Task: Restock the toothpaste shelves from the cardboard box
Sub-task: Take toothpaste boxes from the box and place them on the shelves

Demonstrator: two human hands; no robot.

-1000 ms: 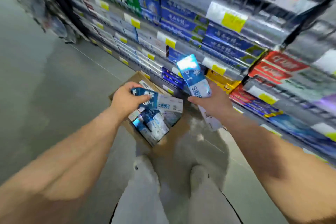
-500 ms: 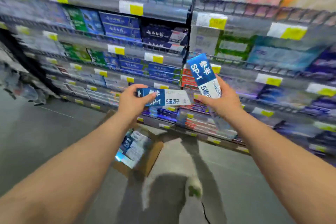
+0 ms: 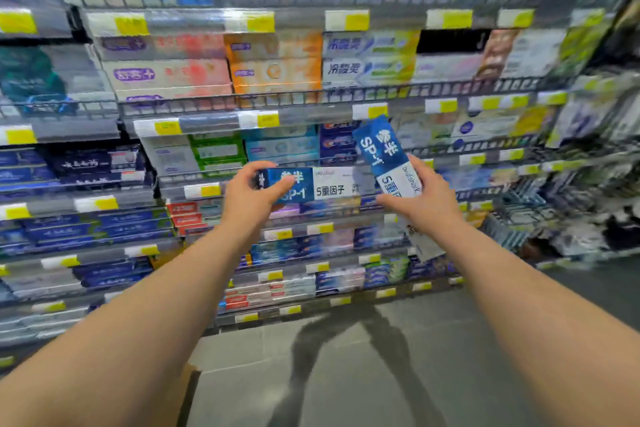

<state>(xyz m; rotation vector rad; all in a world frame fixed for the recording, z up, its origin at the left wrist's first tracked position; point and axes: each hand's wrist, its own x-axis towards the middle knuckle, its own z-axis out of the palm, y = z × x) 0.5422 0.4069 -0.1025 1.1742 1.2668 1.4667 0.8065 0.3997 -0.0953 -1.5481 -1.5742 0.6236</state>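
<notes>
My left hand grips a blue and white toothpaste box marked SP-1, held level in front of the shelves. My right hand holds a second box of the same kind, tilted up to the left; a further white box end sticks out below that hand. Both hands are at mid-shelf height, close together. Only a corner of the cardboard box shows at the bottom, beside my left forearm.
Wire-fronted shelves full of toothpaste cartons fill the view, with yellow price tags along each edge. Grey floor lies below. A rack of hanging packets stands to the right.
The view has swung up from the cardboard box on the floor to the shelves. Both hands have risen with their boxes to mid-shelf height; the cardboard box has dropped almost out of sight.
</notes>
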